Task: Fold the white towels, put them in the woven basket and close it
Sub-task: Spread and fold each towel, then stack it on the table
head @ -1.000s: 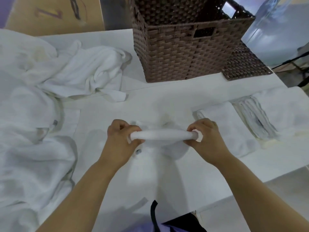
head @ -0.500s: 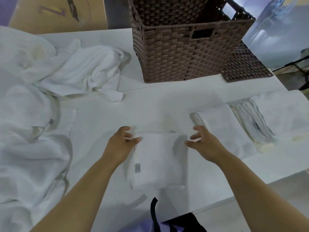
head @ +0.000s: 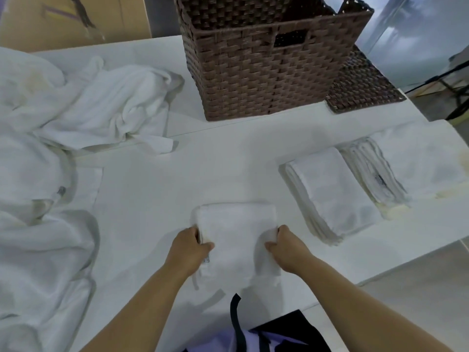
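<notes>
Towel (head: pixel 237 232), folded, on the table (head: pixel 228 161) before the woven basket (head: pixel 266 72), left hand (head: pixel 189 246) and right hand (head: pixel 286 247) gripping its side edges; soft, light cloth likely sags unless lifted by both sides

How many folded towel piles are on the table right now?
3: folded towel between left hand and right hand; right of it, a middle pile and a far-right pile. The basket interior is hidden.
</notes>
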Action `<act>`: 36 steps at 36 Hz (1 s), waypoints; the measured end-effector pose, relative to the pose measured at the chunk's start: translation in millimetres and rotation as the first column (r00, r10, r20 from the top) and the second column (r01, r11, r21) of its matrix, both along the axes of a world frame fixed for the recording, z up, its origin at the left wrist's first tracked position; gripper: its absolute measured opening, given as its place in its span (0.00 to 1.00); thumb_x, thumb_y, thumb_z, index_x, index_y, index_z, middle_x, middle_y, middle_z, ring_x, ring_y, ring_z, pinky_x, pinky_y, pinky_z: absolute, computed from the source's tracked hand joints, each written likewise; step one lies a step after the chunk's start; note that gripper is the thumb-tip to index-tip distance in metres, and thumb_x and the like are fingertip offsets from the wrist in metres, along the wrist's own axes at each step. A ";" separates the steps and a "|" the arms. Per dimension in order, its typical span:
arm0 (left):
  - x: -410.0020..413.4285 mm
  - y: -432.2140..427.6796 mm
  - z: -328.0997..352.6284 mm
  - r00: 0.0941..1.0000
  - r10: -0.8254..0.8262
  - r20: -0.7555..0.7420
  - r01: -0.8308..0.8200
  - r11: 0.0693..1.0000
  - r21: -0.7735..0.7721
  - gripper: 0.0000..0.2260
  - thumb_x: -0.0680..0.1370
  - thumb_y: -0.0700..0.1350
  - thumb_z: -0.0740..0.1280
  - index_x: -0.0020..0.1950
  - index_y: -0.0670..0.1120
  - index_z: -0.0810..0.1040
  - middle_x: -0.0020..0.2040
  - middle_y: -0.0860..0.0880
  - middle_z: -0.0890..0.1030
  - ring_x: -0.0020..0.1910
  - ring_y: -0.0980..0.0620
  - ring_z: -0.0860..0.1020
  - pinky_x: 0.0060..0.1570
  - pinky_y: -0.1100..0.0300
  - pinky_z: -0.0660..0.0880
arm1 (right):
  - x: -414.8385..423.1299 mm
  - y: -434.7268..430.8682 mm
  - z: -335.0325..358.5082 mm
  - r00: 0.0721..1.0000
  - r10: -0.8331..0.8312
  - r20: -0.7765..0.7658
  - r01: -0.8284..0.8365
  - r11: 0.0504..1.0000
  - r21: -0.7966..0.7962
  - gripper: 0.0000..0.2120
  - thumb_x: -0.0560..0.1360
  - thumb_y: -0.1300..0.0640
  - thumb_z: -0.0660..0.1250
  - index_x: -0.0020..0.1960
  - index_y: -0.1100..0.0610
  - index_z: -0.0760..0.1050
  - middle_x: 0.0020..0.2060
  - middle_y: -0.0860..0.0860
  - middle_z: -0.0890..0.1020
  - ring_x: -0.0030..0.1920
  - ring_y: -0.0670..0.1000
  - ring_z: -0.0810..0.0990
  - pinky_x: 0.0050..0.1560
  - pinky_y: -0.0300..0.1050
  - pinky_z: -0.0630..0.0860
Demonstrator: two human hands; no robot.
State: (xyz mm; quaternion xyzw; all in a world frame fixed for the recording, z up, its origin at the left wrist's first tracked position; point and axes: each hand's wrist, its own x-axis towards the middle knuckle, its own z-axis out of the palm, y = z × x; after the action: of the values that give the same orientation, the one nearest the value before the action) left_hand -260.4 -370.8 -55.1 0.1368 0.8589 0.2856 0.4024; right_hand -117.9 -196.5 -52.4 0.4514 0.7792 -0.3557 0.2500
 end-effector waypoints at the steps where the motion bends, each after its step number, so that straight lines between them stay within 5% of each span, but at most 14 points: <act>1: 1.9 1.3 0.8 1.000 0.008 0.000 -0.008 1.000 0.016 0.04 0.74 0.43 0.69 0.47 0.46 0.77 0.43 0.51 0.81 0.41 0.55 0.78 0.32 0.68 0.68 | 1.4 1.7 0.8 1.000 -0.016 -0.015 0.015 1.000 -0.022 0.17 0.80 0.52 0.59 0.62 0.62 0.63 0.55 0.57 0.75 0.52 0.57 0.76 0.46 0.44 0.68; 5: 7.7 8.1 11.2 0.998 0.058 0.018 -0.059 0.997 0.051 0.06 0.76 0.45 0.68 0.51 0.49 0.74 0.45 0.53 0.79 0.42 0.57 0.77 0.35 0.67 0.69 | 11.1 13.9 6.8 0.972 -0.153 -0.179 0.128 0.981 -0.144 0.08 0.80 0.54 0.59 0.51 0.59 0.65 0.44 0.51 0.73 0.40 0.50 0.72 0.38 0.41 0.69; 8: 11.7 22.1 26.6 0.994 0.112 0.001 -0.111 0.985 0.135 0.05 0.77 0.46 0.67 0.51 0.51 0.73 0.43 0.55 0.80 0.42 0.57 0.79 0.37 0.65 0.72 | 20.3 28.2 19.5 0.905 -0.256 -0.340 0.191 0.958 -0.212 0.04 0.80 0.56 0.60 0.48 0.54 0.64 0.45 0.50 0.75 0.43 0.49 0.76 0.43 0.43 0.75; 13: 29.4 63.2 60.5 0.980 0.188 -0.071 -0.156 0.934 0.320 0.06 0.78 0.45 0.65 0.50 0.56 0.71 0.40 0.60 0.81 0.38 0.67 0.78 0.39 0.66 0.71 | 41.3 71.7 56.1 0.836 -0.195 -0.513 0.158 0.981 -0.116 0.08 0.79 0.55 0.62 0.55 0.51 0.63 0.46 0.47 0.77 0.47 0.47 0.78 0.48 0.46 0.77; 19: 68.5 138.5 90.6 0.950 0.299 -0.084 -0.222 0.843 0.490 0.16 0.76 0.43 0.68 0.52 0.58 0.63 0.45 0.56 0.80 0.39 0.61 0.80 0.38 0.67 0.70 | 82.7 152.4 92.0 0.737 -0.171 -0.654 0.186 0.981 -0.048 0.11 0.77 0.53 0.66 0.48 0.44 0.62 0.42 0.51 0.80 0.37 0.48 0.78 0.37 0.45 0.77; 26: 117.7 254.2 107.1 0.948 0.030 -0.316 0.138 0.858 0.495 0.10 0.78 0.43 0.65 0.44 0.59 0.75 0.43 0.56 0.78 0.36 0.61 0.76 0.39 0.75 0.69 | 142.1 264.2 115.0 0.718 -0.055 -0.694 0.205 0.969 0.135 0.11 0.76 0.54 0.67 0.42 0.47 0.64 0.25 0.42 0.72 0.24 0.44 0.68 0.27 0.33 0.65; 33: 157.6 375.4 115.3 0.912 -0.172 -0.372 0.348 0.804 0.482 0.09 0.78 0.43 0.66 0.51 0.58 0.77 0.48 0.57 0.77 0.42 0.64 0.75 0.44 0.77 0.67 | 190.8 373.9 139.7 0.736 -0.034 -0.676 0.323 0.896 0.306 0.06 0.77 0.60 0.66 0.49 0.48 0.75 0.34 0.41 0.76 0.36 0.39 0.75 0.35 0.29 0.69; 36: 168.6 429.4 115.0 0.897 -0.283 -0.339 0.416 0.799 0.435 0.11 0.79 0.45 0.64 0.60 0.54 0.77 0.53 0.54 0.76 0.48 0.60 0.75 0.50 0.75 0.68 | 204.0 422.3 144.8 0.793 -0.012 -0.609 0.299 0.878 0.372 0.12 0.78 0.62 0.62 0.59 0.52 0.76 0.49 0.46 0.78 0.42 0.44 0.74 0.42 0.33 0.67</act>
State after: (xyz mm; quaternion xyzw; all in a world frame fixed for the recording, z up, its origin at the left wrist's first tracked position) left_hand -91.8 58.6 59.9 0.4288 0.7602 0.3965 0.2845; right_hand 86.1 225.8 92.3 0.4282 0.8370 -0.3075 -0.1468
